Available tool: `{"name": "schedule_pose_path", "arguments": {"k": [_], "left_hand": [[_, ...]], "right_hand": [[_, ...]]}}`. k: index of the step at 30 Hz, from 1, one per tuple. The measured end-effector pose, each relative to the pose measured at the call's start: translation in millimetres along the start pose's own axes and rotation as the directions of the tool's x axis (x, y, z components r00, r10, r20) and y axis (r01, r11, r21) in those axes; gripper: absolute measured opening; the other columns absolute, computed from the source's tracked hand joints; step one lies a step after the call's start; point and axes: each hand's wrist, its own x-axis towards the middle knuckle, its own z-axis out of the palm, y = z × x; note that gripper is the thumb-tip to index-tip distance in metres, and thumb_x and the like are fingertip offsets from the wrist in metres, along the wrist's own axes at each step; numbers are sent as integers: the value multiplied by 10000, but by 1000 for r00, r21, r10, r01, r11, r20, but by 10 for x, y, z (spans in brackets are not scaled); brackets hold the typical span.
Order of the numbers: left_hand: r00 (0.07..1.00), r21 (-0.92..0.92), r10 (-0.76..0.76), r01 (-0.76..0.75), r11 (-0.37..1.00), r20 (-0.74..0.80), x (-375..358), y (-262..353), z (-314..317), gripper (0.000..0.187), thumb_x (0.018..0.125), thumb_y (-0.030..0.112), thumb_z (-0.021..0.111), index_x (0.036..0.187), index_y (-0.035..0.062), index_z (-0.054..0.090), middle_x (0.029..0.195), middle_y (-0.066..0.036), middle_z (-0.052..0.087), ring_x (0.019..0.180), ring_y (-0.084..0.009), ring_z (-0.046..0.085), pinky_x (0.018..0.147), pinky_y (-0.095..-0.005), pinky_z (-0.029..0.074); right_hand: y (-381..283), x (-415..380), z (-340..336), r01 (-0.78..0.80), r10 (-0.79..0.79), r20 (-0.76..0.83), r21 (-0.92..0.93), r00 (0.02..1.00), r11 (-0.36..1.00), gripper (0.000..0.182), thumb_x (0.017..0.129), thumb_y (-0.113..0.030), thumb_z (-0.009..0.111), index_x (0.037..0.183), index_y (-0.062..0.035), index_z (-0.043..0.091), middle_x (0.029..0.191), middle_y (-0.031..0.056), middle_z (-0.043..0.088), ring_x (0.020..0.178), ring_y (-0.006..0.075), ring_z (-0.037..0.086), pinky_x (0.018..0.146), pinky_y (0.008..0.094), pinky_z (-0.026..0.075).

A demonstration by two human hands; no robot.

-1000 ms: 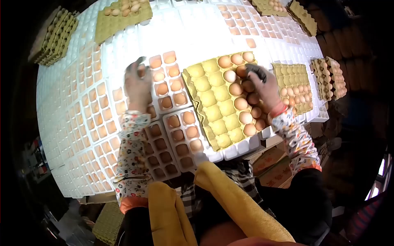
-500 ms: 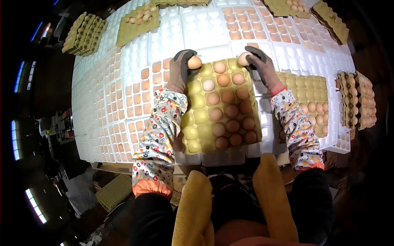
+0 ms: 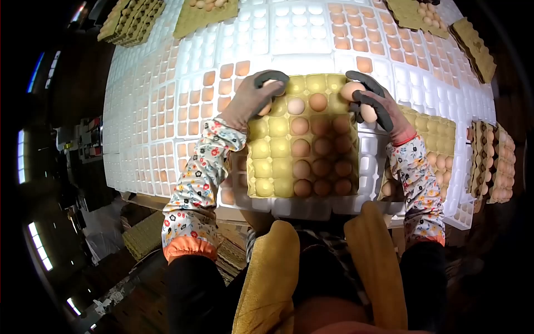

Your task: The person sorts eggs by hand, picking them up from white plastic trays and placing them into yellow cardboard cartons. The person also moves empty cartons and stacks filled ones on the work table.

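Note:
A yellow pulp egg tray lies in front of me, with brown eggs in its right columns and bare cups on its left. At its upper left corner my gloved left hand is closed around eggs, partly hidden by the fingers. Beyond the upper right corner, my gloved right hand holds two eggs, one pale brown between the fingertips and one lighter lower in the fingers. One paler egg sits near the tray's top.
White trays cover the table, many holding brown eggs. Another pulp tray with eggs lies at the right. Stacked pulp trays stand at the upper left and right. Further pulp trays lie along the far side.
Two eggs at the tray's top have left their cups. Each hand now has an additional egg showing. The view has shifted, and the trays appear slightly turned.

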Motion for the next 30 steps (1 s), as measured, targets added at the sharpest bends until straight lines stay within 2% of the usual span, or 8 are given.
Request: {"name": "schedule_pose_path", "arguments": {"k": [3, 6, 9, 13, 15, 18, 25, 30], "left_hand": [[938, 971, 320, -190, 146, 136, 49, -132, 411, 373, 818, 420, 686, 983, 85, 673, 1181, -159, 526, 1074, -311, 555, 838, -378, 499], [855, 928, 404, -370, 36, 325, 217, -247, 394, 406, 819, 437, 621, 935, 53, 674, 1205, -191, 513, 991, -324, 526, 803, -391, 495], [890, 746, 407, -411, 525, 204, -84, -201, 16, 533, 855, 545, 565, 1123, 90, 637, 1264, -199, 483, 1124, -349, 514, 926, -435, 460], [876, 354, 394, -288, 890, -278, -339, -1032, -945, 519, 873, 431, 633, 1178, 12, 615, 1199, -217, 510, 1076, -361, 572, 958, -437, 448], [799, 395, 273, -49, 917, -535, -282, -1371, -1643, 494, 880, 421, 618, 1150, 8, 617, 1131, -219, 560, 1080, -376, 552, 926, -437, 464], [737, 595, 254, 242, 767, -627, 128, -1910, -2190, 475, 869, 459, 616, 1192, 111, 596, 1243, -211, 511, 1056, -383, 549, 872, -455, 484], [832, 522, 256, 47, 852, -492, 470, -2108, -2880, 432, 857, 360, 660, 1180, 78, 612, 1094, -205, 613, 1045, -353, 603, 869, -419, 502], [468, 567, 517, -42, 823, -716, 1269, -2363, -3110, 357, 893, 226, 577, 1214, 70, 574, 1177, -187, 548, 1079, -369, 520, 918, -476, 433]], "right_hand": [[-38, 253, 267, 276, -263, 140, -745, 955, 607, 410, 809, -223, 690, 1190, -87, 630, 1072, 112, 614, 943, 229, 630, 858, 338, 515], [-122, 382, 816, 69, -73, 76, -993, 994, -99, 502, 733, -281, 732, 1197, -129, 617, 1377, 168, 432, 1087, 351, 591, 915, 416, 501], [54, 559, 985, 16, -16, 24, -919, 1000, -395, 568, 690, -324, 761, 1203, -130, 613, 1356, 166, 447, 1088, 349, 583, 916, 423, 501], [-44, 512, 883, -59, -108, -59, -998, 992, 2, 515, 749, -335, 765, 1170, -68, 637, 1170, 152, 595, 935, 293, 644, 841, 368, 525], [-126, 739, 1154, -181, 27, -230, -685, 973, 706, 435, 846, -329, 714, 1136, -14, 644, 901, 65, 646, 803, 180, 640, 734, 290, 516], [-141, 1583, 2158, -160, 77, -174, -535, 982, 830, 334, 913, -295, 659, 1092, -13, 654, 629, -23, 549, 486, 40, 431, 444, 215, 321], [767, 3806, 3522, -3, -240, 8, -999, 971, -42, 494, 845, -421, 623, 1242, -132, 570, 1212, 182, 548, 1057, 357, 598, 900, 436, 496], [592, 4027, 3305, 16, -81, 8, -995, 997, 100, 450, 853, -344, 590, 1226, -91, 607, 1018, 175, 679, 1007, 315, 645, 879, 399, 501]]}}
